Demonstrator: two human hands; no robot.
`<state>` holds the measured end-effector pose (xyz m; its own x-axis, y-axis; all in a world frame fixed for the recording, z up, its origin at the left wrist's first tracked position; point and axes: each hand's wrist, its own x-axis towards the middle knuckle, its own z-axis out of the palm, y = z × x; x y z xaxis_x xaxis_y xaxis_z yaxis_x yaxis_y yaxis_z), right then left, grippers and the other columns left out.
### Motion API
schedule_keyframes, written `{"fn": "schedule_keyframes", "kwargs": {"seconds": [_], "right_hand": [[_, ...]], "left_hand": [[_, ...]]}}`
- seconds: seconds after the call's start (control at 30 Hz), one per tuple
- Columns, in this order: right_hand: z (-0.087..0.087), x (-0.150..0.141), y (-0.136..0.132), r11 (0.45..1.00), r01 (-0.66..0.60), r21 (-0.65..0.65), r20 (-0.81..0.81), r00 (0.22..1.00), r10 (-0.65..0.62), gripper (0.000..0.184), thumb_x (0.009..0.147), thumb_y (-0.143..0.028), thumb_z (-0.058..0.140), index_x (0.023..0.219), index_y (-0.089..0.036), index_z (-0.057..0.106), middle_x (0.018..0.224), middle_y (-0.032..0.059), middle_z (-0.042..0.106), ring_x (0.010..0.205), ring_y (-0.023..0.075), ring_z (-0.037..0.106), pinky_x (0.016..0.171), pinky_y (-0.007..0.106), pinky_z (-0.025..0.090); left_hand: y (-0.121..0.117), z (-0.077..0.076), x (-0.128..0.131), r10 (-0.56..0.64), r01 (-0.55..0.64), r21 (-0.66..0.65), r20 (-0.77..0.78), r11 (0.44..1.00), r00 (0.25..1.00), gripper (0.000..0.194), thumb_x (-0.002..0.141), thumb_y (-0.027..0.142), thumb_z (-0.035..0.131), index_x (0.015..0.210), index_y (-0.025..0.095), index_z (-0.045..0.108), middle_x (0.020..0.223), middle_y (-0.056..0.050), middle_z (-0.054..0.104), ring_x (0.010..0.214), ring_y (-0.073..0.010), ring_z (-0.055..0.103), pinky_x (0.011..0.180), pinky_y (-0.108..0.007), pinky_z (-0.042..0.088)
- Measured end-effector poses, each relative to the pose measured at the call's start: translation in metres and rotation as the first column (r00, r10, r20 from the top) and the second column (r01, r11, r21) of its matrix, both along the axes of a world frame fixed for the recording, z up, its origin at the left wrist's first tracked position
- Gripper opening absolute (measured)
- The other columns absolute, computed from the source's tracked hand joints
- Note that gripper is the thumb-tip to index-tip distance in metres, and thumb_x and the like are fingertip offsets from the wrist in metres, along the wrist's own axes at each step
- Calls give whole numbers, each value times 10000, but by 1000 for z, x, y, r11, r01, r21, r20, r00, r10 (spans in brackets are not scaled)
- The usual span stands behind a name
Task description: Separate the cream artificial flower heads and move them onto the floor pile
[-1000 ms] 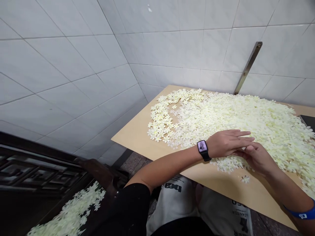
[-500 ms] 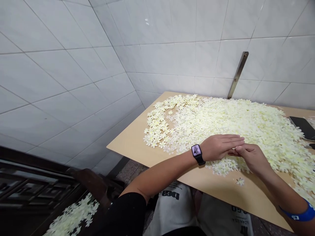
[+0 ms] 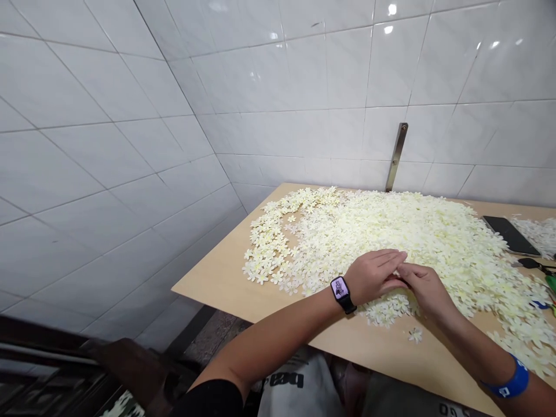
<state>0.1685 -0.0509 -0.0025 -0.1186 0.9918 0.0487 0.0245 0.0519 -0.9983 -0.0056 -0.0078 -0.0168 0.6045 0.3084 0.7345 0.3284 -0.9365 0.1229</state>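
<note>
My left hand point(image 3: 376, 271), with a black smartwatch point(image 3: 341, 288) on its wrist, meets my right hand point(image 3: 425, 287) above the near side of a broad heap of pale yellow-white artificial flower heads point(image 3: 391, 223). The left fingers are pressed together and cover the tips of the right ones. My right thumb and fingers are pinched close against the left palm. Whatever lies between the fingertips is hidden. A blue wristband point(image 3: 509, 376) circles my right forearm. One loose flower head point(image 3: 415, 335) lies on the board just below the hands.
The flowers lie on a light wooden tabletop point(image 3: 212, 284) set against tiled walls. A black phone point(image 3: 511, 235) and a dark-handled tool point(image 3: 529, 263) lie at the right. A metal bar point(image 3: 396, 157) is fixed to the wall. Dark wooden furniture point(image 3: 130, 370) stands at lower left.
The view has tilted up and turned slightly right, so more of the tabletop's right side shows. Both hands stay together over the flowers, with the fingers shifted slightly.
</note>
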Motion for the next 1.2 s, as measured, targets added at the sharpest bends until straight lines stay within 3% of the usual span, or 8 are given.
{"fn": "schedule_keyframes", "kwargs": {"seconds": [0.2, 0.37, 0.53, 0.77, 0.87, 1.0, 1.1, 1.2], "right_hand": [[5, -2, -5, 988, -144, -59, -127, 983, 135, 474, 770, -657, 762, 842, -190, 803, 854, 117, 780, 830, 279, 744, 791, 416, 637], [9, 4, 1, 978, -172, -118, -177, 973, 150, 438, 699, -541, 872, 930, -178, 794, 971, 121, 783, 862, 250, 740, 843, 405, 627], [4, 3, 2, 993, -112, -35, -66, 992, 110, 369, 690, -513, 876, 792, -171, 780, 781, 79, 761, 746, 215, 702, 771, 357, 614], [7, -5, -7, 983, -169, 65, -25, 985, 171, 429, 806, -605, 740, 771, -181, 800, 798, 73, 767, 787, 242, 719, 854, 415, 613], [7, -2, -3, 983, -185, 1, 23, 982, 185, 452, 747, -606, 783, 769, -156, 800, 797, 93, 768, 783, 250, 716, 849, 438, 603], [7, 3, 0, 987, -142, -69, 110, 983, 149, 415, 666, -525, 852, 813, -138, 813, 826, 112, 786, 820, 268, 722, 813, 413, 585], [9, 3, -2, 978, -193, -79, 143, 969, 203, 390, 744, -519, 799, 854, -145, 814, 868, 115, 795, 837, 269, 734, 806, 398, 585], [9, 1, -6, 976, -220, 12, 225, 951, 211, 454, 851, -588, 677, 787, -152, 787, 795, 99, 772, 770, 251, 718, 760, 382, 582]], "left_hand": [[0, -4, 0, 29, -30, 69, 6, 997, 1000, 439, 1020, 186, 439, 1443, 69, 436, 1393, -178, 642, 1372, -228, 578, 1148, -397, 527], [3, 2, -3, -20, 21, 9, -101, 1000, 995, 607, 1017, 209, 452, 1571, 109, 224, 1510, -185, 535, 1445, -246, 498, 1194, -417, 474], [-1, 10, -5, -116, 90, -135, -202, 987, 973, 784, 1005, 302, 487, 1621, 148, 28, 1622, -206, 371, 1517, -292, 390, 1232, -488, 406], [0, 2, -6, -56, 20, -147, -244, 989, 968, 734, 970, 156, 454, 1611, 165, 97, 1574, -170, 464, 1484, -233, 447, 1248, -486, 360], [4, 2, -10, -9, -2, -39, -283, 999, 959, 677, 1012, 229, 442, 1609, 136, 137, 1564, -171, 479, 1481, -226, 452, 1250, -494, 342], [7, 6, -14, 80, -35, 160, -285, 986, 955, 484, 1059, 301, 418, 1529, 192, 379, 1495, -81, 576, 1434, -195, 508, 1245, -480, 339], [5, 11, -15, 126, -57, 256, -264, 965, 956, 394, 1060, 328, 437, 1427, 206, 514, 1477, -39, 596, 1394, -209, 545, 1218, -478, 370], [2, 14, -13, 155, -96, 257, -222, 962, 963, 430, 1066, 363, 418, 1424, 145, 514, 1481, -75, 590, 1363, -197, 567, 1193, -431, 411]]}}
